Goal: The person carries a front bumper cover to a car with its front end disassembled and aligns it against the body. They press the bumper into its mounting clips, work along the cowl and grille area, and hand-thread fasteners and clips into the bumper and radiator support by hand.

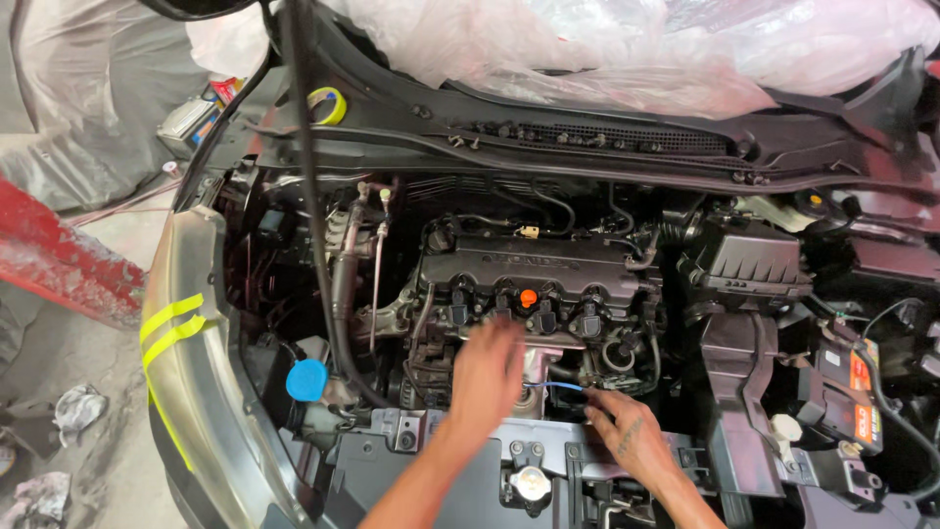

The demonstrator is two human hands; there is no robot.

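Observation:
I look down into an open car engine bay. My left hand [487, 372] reaches over the front crossmember [460, 441] toward the lower front of the black engine cover [529, 263], fingers curled near a metal heat shield. My right hand [627, 431] pinches one end of a thin blue cable tie [553, 386] that stretches left toward my left hand. Whether my left hand grips the tie's other end is blurred. An orange oil cap [528, 297] sits just above both hands.
A blue reservoir cap [306, 380] sits left; a black prop rod [311, 196] crosses there. The air box [749, 260] and battery [847, 387] are right, a radiator cap [530, 482] below my hands. Yellow tape [171, 328] marks the fender; plastic sheeting [607, 44] covers the windscreen.

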